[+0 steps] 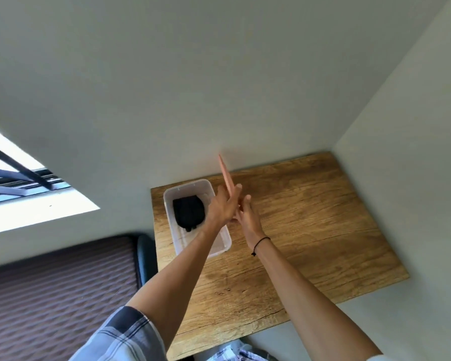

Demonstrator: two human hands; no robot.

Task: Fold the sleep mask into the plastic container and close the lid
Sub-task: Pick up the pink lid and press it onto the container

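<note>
A clear plastic container (223, 244) sits open at the left side of the wooden table (310, 225). The black sleep mask (188, 213) lies folded inside it, toward the far end. A thin pink lid (226, 177) stands almost on edge just right of the container, seen edge-on. My left hand (223, 207) and my right hand (248, 216) both grip the lid's lower part, one palm on each side. My left forearm crosses over the container's near right corner and hides it.
White walls close off the table at the back and right. A dark ribbed surface (57, 290) and a dark chair back (145, 259) lie left of the table. A window (18, 183) is at far left.
</note>
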